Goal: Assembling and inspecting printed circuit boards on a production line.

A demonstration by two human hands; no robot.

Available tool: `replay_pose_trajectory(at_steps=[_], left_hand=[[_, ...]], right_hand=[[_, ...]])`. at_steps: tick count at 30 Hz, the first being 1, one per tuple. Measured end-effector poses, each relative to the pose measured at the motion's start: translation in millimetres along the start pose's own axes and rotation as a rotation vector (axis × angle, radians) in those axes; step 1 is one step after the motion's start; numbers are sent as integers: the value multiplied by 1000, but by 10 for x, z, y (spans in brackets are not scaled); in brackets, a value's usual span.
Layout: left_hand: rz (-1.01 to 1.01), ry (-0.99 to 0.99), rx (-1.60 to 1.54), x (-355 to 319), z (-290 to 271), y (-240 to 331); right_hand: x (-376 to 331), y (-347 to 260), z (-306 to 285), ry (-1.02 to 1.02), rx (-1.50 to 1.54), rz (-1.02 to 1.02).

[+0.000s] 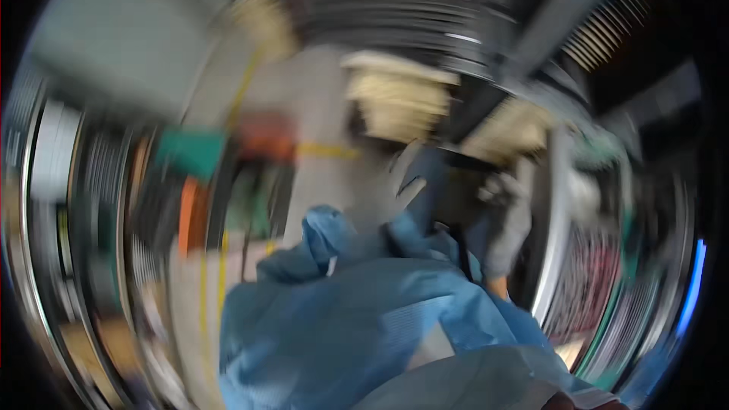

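Note:
Strong motion blur covers the whole head view. My right hand (509,220), in a pale grey glove, is at right of centre beside a dark gap. Its fingers are smeared, and I cannot make out anything in them. Beyond the blue left sleeve (326,228), a grey smear seems to be my left hand (372,190); its fingers do not show. The blue jacket (342,311) fills the lower middle.
Cream-coloured bins (402,99) stand ahead, with another cream bin (509,129) to their right. Racks with a green bin (190,153) and an orange bin (193,216) line the left. A pale metal post (558,220) rises at right. Yellow lines (326,150) mark the grey floor.

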State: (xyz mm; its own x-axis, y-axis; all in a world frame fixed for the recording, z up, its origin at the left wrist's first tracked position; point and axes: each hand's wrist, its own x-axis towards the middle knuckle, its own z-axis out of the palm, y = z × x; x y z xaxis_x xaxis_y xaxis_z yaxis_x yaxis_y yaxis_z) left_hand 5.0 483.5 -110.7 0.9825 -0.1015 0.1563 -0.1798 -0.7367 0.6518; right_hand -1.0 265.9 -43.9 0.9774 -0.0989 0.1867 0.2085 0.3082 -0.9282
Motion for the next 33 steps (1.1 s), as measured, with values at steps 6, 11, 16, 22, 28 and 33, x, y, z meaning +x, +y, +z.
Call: replay_pose_trajectory(at_steps=[6, 11, 16, 22, 28, 33], left_hand=[[-329, 616, 392, -1670, -2086, -760], [-625, 1329, 1002, -3327, -3333, -1777], [-1299, 1308, -572, -4595, -3426, -2995], [-1050, 1413, -1270, -4292, -3216, -3224], [-775, 1099, -1277, -3676, -3279, -2674], [-703, 1181, -1435, -3378, -3088, -2822]], right_hand=[[190, 502, 780, -899, -275, 293], [200, 873, 994, -1258, -594, 243], [378, 1077, 949, -1091, -549, 395], [778, 1259, 785, -975, -508, 572], [1242, 1620, 981, -1061, -537, 512], [1255, 1714, 1357, -1078, -478, 554]])
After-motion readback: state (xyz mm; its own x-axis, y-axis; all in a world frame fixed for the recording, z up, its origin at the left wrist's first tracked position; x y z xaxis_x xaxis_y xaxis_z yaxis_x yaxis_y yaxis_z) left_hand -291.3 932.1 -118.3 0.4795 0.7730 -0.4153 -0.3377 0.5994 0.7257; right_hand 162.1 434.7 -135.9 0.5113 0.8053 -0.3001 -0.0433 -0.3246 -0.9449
